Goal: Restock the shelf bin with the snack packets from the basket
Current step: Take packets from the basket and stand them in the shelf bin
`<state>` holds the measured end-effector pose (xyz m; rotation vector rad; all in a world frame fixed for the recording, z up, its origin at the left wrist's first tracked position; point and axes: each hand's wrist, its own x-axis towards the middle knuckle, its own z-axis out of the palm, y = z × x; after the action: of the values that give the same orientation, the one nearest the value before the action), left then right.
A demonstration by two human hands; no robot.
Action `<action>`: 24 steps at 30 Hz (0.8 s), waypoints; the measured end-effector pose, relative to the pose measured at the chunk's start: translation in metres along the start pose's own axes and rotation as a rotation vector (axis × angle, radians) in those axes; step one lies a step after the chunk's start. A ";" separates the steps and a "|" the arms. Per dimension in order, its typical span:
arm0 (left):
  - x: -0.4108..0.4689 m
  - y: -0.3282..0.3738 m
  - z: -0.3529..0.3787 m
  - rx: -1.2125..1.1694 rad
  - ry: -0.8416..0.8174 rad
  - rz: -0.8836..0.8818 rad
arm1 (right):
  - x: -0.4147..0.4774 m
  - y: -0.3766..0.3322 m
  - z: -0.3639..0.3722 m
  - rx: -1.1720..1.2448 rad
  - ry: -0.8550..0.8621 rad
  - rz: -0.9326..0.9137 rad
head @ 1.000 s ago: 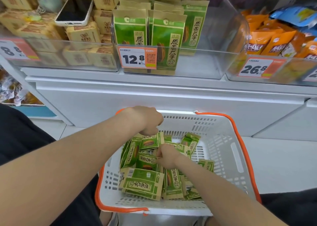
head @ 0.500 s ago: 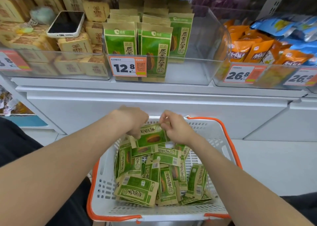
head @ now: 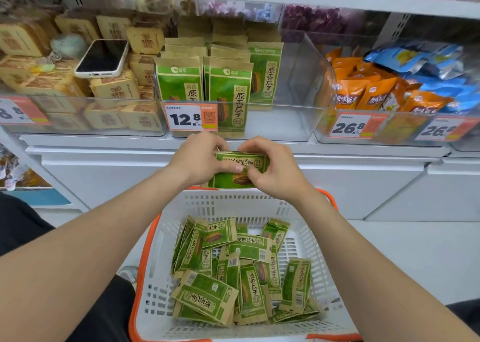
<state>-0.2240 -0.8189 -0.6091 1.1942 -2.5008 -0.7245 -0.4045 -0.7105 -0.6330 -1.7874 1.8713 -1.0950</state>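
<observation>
**Green packet held in both hands, just under the bin**

Green and kraft-brown, the flat packet (head: 233, 176) has a printed seed picture on its face and lies sideways at centre frame, above the far rim of the basket (head: 259, 198) and below the front of the bin (head: 298, 81). More packets (head: 241, 271) of the same kind lie in a loose, overlapping heap in the basket, which is white perforated plastic with an orange rim. The bin is clear, hard plastic with a rounded front corner; upright packets stand in rows in its left and middle part, behind an orange-and-white price tag (head: 191, 116).

At upper left, a dark-screened phone (head: 102, 58) in a white case lies on blocky brown packs (head: 114, 89). At upper right, another clear bin holds crinkly orange bags (head: 363, 92) and blue bags (head: 415, 61).

Both forearms reach up from the lower corners. The left hand (head: 200, 157) and right hand (head: 272, 167) grip the packet together, fingers curled over its top edge, thumbs pressed on its face.
</observation>
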 end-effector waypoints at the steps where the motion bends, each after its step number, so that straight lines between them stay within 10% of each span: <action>1: -0.001 0.002 -0.002 -0.057 0.050 -0.025 | 0.000 0.000 0.000 0.020 0.019 0.004; 9: -0.004 0.026 -0.011 -0.671 0.348 -0.195 | 0.003 -0.006 0.002 0.677 0.198 0.299; 24: 0.003 0.053 -0.023 -0.331 0.569 0.142 | 0.017 -0.047 -0.008 0.883 0.445 0.247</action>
<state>-0.2492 -0.8004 -0.5608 0.9290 -1.8877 -0.6210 -0.3801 -0.7202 -0.5894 -0.8388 1.3714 -1.9159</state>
